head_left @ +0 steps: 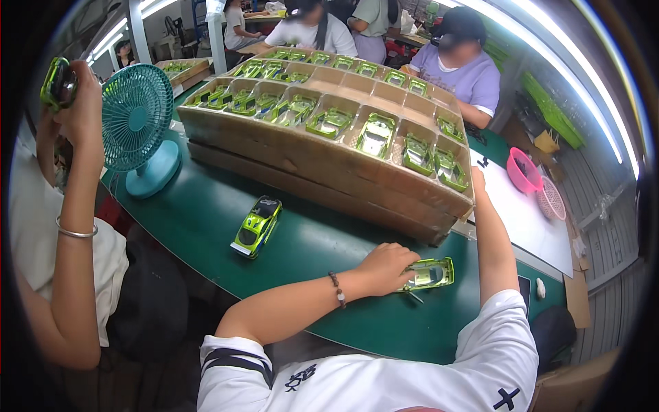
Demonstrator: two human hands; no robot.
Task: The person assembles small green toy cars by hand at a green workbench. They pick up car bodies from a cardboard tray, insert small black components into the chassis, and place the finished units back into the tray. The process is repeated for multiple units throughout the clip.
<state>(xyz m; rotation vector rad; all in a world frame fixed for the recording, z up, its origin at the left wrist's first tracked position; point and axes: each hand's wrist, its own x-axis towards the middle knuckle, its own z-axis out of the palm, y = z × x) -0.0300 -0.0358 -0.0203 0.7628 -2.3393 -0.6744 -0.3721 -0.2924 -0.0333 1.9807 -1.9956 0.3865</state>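
The left hand (386,266) rests on the green table (206,213), fingers curled together on the near-left end of a green toy car shell (429,273). The shell lies flat, its long axis running left to right, with a thin tool tip just below it that is hard to make out. The right hand (478,180) reaches far to the edge of the cardboard tray (329,185); its fingers are hidden by that edge, so I cannot tell how they are set. One finished car (257,225) stands alone to the left, its long axis near-left to far-right. The tray's compartments hold about twenty shells; the farthest are too small to count surely. A teal fan (137,123) stands far left. Beside it a co-worker's hand (79,110) lifts another car (58,84), partly cut off.
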